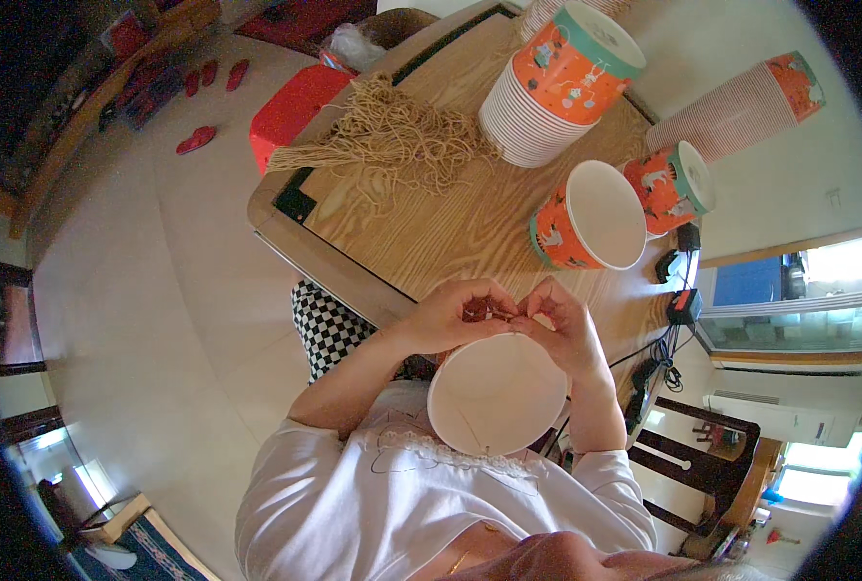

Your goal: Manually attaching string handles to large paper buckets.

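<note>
A white-lined paper tub (pixel 497 395) sits against my body, its open mouth facing up toward me. At its far rim, my left hand (pixel 462 315) and my right hand (pixel 559 327) meet, fingertips pinched close together. Whatever is between the fingers is too small and too covered to name. A thin line runs across the lower inside of the tub; whether it is a cord or a mark I cannot tell. Beyond my hands, another open orange and green tub (pixel 600 215) lies tilted on the wooden table (pixel 402 242).
Loose tan cords (pixel 387 140) lie in a tangle at the table's far left. Behind stand a tall stack of tubs (pixel 547 107), a leaning stack (pixel 731 116) and an upside-down tub (pixel 668 189). Black cables and adapters (pixel 682 307) run along the right edge. A red stool (pixel 290 111) is beyond the left corner.
</note>
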{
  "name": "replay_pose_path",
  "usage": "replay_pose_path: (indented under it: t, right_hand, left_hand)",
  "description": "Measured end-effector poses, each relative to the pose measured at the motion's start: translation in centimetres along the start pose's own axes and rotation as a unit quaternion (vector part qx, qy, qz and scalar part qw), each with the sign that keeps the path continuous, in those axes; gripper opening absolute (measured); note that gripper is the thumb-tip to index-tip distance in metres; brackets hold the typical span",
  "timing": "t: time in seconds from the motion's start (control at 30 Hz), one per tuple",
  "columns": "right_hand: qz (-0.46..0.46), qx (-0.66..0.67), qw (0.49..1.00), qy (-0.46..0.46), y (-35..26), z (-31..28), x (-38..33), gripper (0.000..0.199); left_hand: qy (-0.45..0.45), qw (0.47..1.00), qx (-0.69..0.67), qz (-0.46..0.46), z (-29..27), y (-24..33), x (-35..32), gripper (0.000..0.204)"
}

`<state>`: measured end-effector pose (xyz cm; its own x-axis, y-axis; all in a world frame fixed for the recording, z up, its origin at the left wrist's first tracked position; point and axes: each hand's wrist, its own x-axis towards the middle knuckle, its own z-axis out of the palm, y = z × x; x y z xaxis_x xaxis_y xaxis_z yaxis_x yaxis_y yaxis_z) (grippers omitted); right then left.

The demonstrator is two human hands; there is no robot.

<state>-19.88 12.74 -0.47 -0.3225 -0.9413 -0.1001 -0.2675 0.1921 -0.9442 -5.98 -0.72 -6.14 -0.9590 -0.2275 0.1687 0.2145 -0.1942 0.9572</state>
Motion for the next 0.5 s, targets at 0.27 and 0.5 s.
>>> replay_pose_path:
  t: [0.27, 0.5]
  right_hand:
    - [0.013, 0.024, 1.0, -0.004, -0.3, 0.1, -0.1, 0.02]
    - [-0.009, 0.036, 0.999, -0.023, -0.4, 0.0, -0.2, 0.019]
  left_hand:
    - [-0.021, 0.999, 0.011, -0.039, -0.4, 0.2, 0.3, 0.019]
    - [-0.026, 0.995, 0.041, -0.083, -0.5, 1.3, 0.2, 0.018]
